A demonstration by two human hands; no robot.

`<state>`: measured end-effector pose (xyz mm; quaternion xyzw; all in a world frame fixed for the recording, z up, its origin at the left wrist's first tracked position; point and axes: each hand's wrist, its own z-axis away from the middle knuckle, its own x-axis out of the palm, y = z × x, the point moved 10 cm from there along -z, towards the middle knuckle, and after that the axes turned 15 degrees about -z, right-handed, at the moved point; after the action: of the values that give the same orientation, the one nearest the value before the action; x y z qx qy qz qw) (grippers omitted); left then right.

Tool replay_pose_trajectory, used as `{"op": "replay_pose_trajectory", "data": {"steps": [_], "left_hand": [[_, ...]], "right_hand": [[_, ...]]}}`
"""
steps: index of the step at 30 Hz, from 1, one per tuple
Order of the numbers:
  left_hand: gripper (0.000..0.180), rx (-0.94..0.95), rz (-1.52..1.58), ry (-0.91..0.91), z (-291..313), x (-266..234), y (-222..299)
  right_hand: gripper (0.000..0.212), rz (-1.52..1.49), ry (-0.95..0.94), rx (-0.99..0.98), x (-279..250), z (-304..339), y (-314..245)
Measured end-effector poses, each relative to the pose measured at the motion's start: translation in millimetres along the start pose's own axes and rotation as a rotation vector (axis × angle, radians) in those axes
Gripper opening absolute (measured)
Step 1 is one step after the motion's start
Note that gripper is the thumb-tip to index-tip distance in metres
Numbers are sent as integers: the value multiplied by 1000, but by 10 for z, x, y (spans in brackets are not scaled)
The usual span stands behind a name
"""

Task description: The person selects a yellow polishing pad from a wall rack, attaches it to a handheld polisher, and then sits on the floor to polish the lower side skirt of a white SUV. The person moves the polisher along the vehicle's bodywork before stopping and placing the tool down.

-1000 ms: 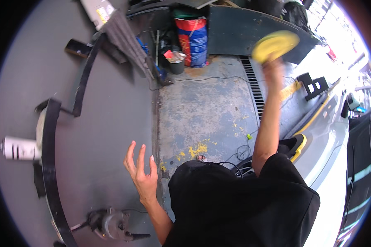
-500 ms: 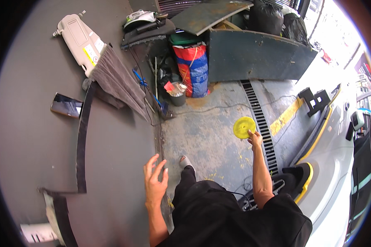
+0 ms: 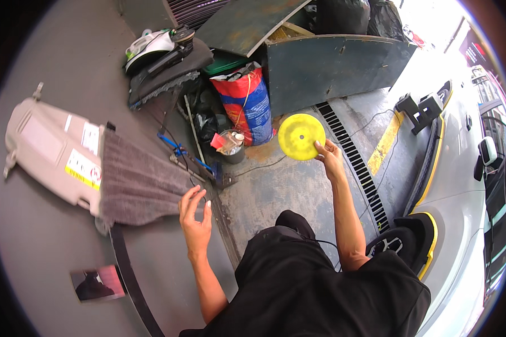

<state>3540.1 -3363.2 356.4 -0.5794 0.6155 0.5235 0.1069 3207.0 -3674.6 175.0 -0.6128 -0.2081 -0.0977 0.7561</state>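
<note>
My right hand (image 3: 330,159) grips the rim of a round yellow polishing pad (image 3: 295,137) between thumb and fingers, holding it up above the floor. A small hole shows in the pad's middle. To its left, my left hand (image 3: 195,229) is raised with bent fingers apart and nothing in them. Its fingertips overlap the tip of a grey cloth (image 3: 146,180) in the view; I cannot tell whether they touch. The cloth lies against a beige car sun visor (image 3: 50,151) with stickers, on a dark grey surface.
A phone (image 3: 98,283) lies on the grey surface (image 3: 171,269). Farther off are a white-and-green appliance (image 3: 150,45), a small bin (image 3: 233,151), a red-and-blue sack (image 3: 244,104) and dark panels (image 3: 337,67). A floor drain (image 3: 351,151) and a silver car (image 3: 455,196) are on the right.
The view has swung left and closer to the visor and cloth. My right hand has brought the pad up and turned its face with the hole toward me. My left hand stays open.
</note>
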Motion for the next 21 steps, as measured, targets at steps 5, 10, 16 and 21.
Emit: {"op": "replay_pose_trajectory", "data": {"steps": [5,10,16,21], "left_hand": [[28,103,9,1,-1073,503,-108],[28,121,19,8,-2062,1054,-289],[33,150,-103,118,-3268,1237,-423],[37,150,-163,283,-4242,1248,-633]], "right_hand": [[25,-513,-64,136,227,-702,172],[47,-1500,-326,544,756,-1402,331],[48,-1389,-396,461,951,-2155,71],[40,-832,-179,265,1361,-2749,-115]]}}
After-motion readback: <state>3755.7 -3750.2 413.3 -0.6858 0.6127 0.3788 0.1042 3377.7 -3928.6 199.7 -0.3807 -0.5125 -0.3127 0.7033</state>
